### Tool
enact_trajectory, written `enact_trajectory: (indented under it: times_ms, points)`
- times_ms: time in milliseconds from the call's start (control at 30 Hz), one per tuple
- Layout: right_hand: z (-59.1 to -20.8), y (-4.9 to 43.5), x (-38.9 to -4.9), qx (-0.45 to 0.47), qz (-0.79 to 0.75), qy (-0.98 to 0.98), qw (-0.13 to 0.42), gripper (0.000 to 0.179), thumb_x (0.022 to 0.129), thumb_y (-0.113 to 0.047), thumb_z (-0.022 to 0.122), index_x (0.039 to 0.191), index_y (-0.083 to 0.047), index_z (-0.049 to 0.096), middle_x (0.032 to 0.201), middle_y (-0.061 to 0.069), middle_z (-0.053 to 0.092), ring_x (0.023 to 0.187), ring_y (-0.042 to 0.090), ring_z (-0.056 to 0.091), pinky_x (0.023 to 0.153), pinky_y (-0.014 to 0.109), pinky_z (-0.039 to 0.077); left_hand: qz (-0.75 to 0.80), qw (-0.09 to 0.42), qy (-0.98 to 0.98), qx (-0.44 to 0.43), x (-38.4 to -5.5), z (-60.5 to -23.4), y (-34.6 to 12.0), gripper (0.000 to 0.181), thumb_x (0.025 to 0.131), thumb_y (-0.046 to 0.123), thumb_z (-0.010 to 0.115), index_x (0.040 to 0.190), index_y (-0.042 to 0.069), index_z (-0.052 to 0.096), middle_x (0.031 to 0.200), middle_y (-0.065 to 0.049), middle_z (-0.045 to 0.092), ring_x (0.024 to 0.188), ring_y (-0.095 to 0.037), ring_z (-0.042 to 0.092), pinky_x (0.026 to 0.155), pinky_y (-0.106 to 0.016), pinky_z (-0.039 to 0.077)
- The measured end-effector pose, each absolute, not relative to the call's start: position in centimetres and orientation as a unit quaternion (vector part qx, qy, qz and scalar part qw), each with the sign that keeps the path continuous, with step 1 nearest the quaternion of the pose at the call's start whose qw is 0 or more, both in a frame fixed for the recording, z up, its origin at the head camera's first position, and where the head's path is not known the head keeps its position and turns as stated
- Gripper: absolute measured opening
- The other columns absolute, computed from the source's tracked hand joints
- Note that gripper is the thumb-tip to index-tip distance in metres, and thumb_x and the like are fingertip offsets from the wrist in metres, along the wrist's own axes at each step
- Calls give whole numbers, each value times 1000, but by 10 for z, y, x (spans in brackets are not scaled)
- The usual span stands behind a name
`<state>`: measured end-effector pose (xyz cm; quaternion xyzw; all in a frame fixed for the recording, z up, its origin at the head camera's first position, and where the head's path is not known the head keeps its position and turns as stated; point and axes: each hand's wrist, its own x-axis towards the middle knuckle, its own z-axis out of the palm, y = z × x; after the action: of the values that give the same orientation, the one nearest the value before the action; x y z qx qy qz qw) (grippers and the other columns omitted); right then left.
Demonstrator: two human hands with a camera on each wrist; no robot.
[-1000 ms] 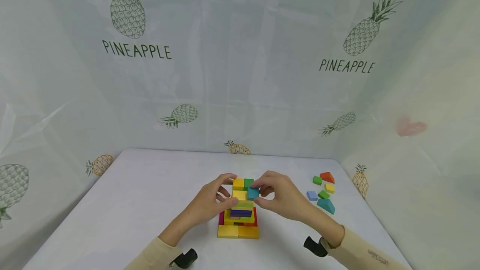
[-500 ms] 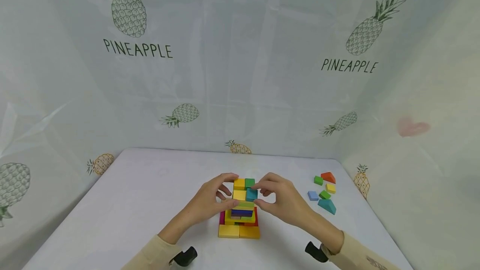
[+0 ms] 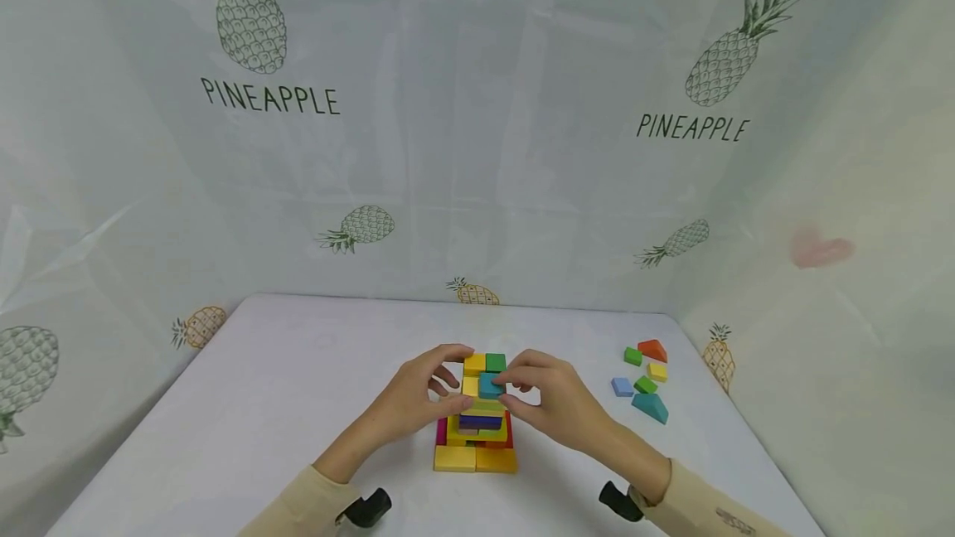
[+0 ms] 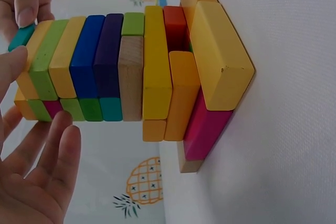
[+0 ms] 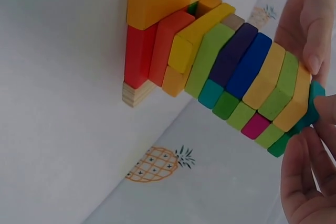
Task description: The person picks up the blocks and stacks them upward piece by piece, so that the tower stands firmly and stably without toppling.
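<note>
A tower of colored wooden blocks (image 3: 481,423) stands upright in front of me, wider at its foot and narrow above. My left hand (image 3: 413,394) holds the upper part from the left, thumb at the near face and index finger at the far corner. On the top layer lies a teal block (image 3: 488,386), over a yellow block (image 4: 39,51) seen in the left wrist view. My right hand (image 3: 555,398) pinches the teal block between thumb and index finger. Behind it, at the far top edge, sit a yellow block (image 3: 473,365) and a green block (image 3: 496,362).
Loose blocks lie on the white table (image 3: 336,338) at the right: a red block (image 3: 652,350), a large teal block (image 3: 651,408), a light blue block (image 3: 622,387), and several small green and yellow ones. A pineapple-print curtain (image 3: 477,147) hangs behind.
My right hand has slid the teal block left across the tower's top, so it now covers more of the yellow block. The left hand keeps its place.
</note>
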<state>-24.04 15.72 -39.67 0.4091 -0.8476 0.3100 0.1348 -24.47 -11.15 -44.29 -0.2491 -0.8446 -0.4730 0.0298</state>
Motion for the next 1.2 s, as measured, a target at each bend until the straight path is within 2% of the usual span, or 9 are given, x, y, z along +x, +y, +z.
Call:
enact_trajectory:
  times_ms: [167,467,700,867,1200]
  points:
    - [-399,151,-242,409,314,-845,141,22,88,-8,87,109,-14,83,101,-6,70,88,10,63,76,29,62,-478,27,-841,-253,-245,-444,-113,68,93,41,83,152,26,53,147,6,60,107,-12,65,93,-31,60]
    - [-402,144,-243,407,327,-842,137,23,88,-11,88,111,-14,83,97,-6,69,86,17,66,73,33,63,-472,32,-845,-250,-245,-443,-113,66,92,43,84,150,30,55,146,6,62,107,-11,65,93,-26,58]
    - [-404,142,-245,411,323,-839,149,23,88,-12,88,111,-15,83,97,-6,70,85,10,64,71,32,62,-468,35,-848,-247,-246,-443,-113,66,91,44,84,149,29,56,144,8,63,107,-10,65,93,-26,58]
    - [-405,142,-245,409,320,-840,154,24,88,-13,88,111,-15,83,98,-6,70,84,19,66,71,29,61,-465,36,-850,-246,-248,-444,-113,67,90,45,85,149,30,56,143,10,63,107,-10,65,93,-26,58]
    - [-404,140,-245,412,313,-841,159,23,89,-14,88,111,-15,83,96,-7,70,85,10,64,70,31,62,-466,44,-847,-253,-249,-445,-112,67,91,44,85,149,28,57,143,6,64,106,-10,65,92,-26,59]
